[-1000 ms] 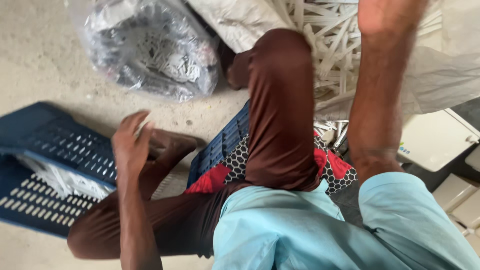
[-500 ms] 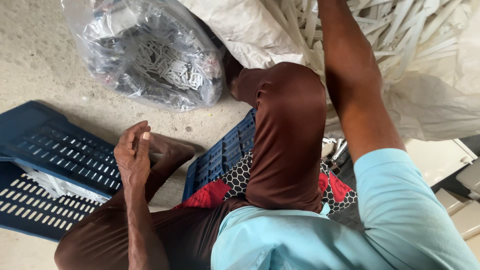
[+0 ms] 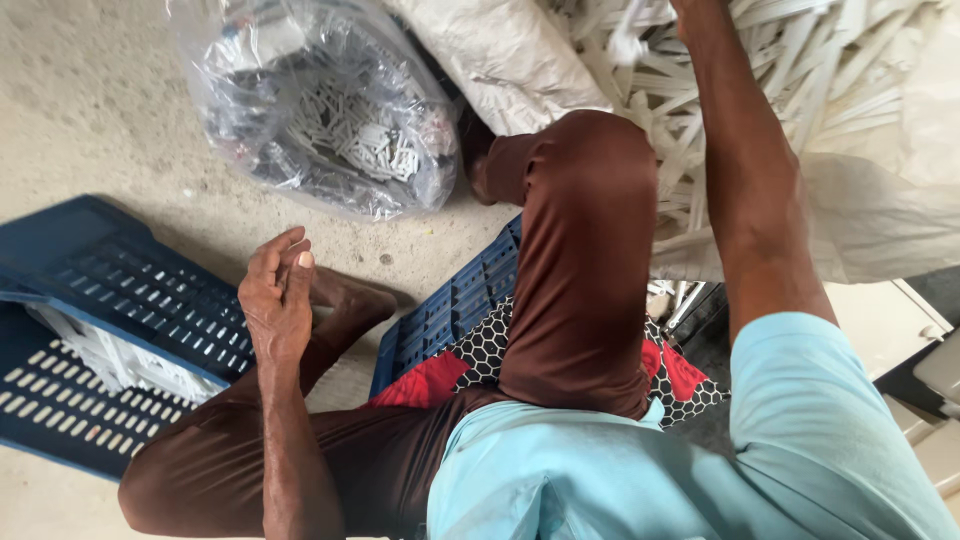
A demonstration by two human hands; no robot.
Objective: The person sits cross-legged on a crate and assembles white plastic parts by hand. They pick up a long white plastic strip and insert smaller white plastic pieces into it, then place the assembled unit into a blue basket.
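Left hand: the left hand (image 3: 277,298) hangs empty above the person's bare foot (image 3: 350,300), fingers loosely curled and slightly apart, touching nothing clearly.
Right hand: the right hand (image 3: 700,12) reaches up into the white plastic strips (image 3: 800,60) at the top edge; its fingers are cut off, so I cannot tell their grip.
Strips: long, thin, flat, heaped in a white sack (image 3: 880,210), long axes running mostly diagonally.
Crate: a blue slotted plastic crate (image 3: 120,290) lies on the concrete floor (image 3: 90,100) at left.
Bag: a clear crinkled bag (image 3: 320,110) holds small white pieces.
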